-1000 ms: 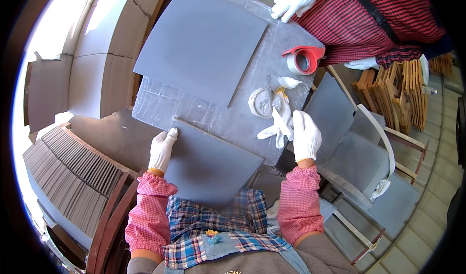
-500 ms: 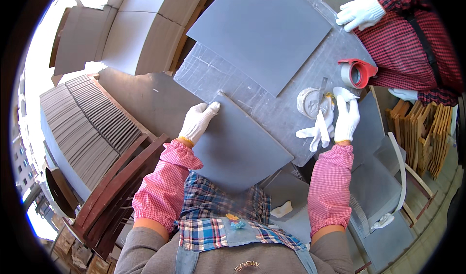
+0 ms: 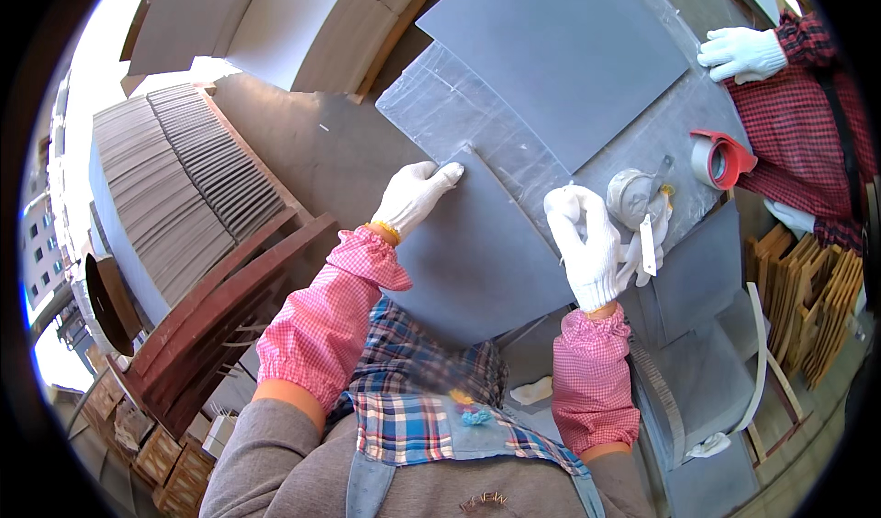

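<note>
My left hand (image 3: 413, 199), in a white glove, pinches the upper corner of a grey flat panel (image 3: 486, 256), thumb on top. The panel lies over the near edge of a plastic-covered worktable (image 3: 477, 105) and reaches toward my apron. Just off the panel's right edge hovers my white-gloved right hand (image 3: 590, 252), its thumb and fingers curled together. Whatever it may hold is hidden by the fingers. Beside it are a round clear-and-white tub (image 3: 630, 197) and a crumpled white glove (image 3: 633, 259). A second, larger grey panel (image 3: 560, 59) lies flat farther back.
A red tape dispenser (image 3: 722, 160) stands at the table's right. Across the table, a co-worker's gloved hand (image 3: 745, 55) rests by the edge. Stacked grey boards (image 3: 188, 188) and a dark red rack (image 3: 220, 307) are at left, wooden slats (image 3: 803, 298) at right.
My right hand has moved left from beside the tub to the panel's right edge, its fingers curling in. My left hand still grips the panel corner. The whole view has shifted.
</note>
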Demonstrator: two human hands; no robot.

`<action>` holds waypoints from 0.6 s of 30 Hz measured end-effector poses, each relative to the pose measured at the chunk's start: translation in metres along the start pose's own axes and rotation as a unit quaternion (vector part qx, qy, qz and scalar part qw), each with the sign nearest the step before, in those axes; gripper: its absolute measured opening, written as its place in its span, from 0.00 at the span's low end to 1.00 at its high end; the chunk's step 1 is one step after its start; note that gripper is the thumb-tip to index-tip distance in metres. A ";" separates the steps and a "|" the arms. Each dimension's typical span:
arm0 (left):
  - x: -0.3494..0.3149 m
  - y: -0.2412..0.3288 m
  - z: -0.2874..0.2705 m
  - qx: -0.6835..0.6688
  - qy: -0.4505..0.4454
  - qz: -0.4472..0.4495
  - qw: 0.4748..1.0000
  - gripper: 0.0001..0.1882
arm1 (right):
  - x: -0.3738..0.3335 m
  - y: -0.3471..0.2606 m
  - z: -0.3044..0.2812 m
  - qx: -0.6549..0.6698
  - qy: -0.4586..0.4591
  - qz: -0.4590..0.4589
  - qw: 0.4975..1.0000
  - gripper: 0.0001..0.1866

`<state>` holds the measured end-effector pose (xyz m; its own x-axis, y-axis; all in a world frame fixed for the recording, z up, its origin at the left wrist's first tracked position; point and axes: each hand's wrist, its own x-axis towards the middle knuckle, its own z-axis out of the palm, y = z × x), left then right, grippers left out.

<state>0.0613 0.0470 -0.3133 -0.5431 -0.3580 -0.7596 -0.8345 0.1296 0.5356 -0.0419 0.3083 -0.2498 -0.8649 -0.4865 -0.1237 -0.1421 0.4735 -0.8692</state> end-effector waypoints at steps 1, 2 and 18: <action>0.002 0.001 0.000 0.006 -0.003 -0.001 1.000 0.33 | 0.008 -0.005 0.008 0.023 -0.040 0.044 0.998 0.18; 0.001 0.001 0.000 0.003 -0.003 -0.004 1.000 0.34 | 0.014 0.001 0.020 0.027 -0.030 0.009 0.999 0.18; -0.010 0.011 -0.005 -0.001 -0.002 -0.012 1.000 0.35 | 0.049 0.004 0.047 -0.118 -0.092 -0.039 0.988 0.17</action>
<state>0.0580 0.0473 -0.2981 -0.5234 -0.3574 -0.7735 -0.8471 0.1199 0.5178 -0.0627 0.2517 -0.2816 -0.7475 -0.6433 -0.1657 -0.3315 0.5774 -0.7461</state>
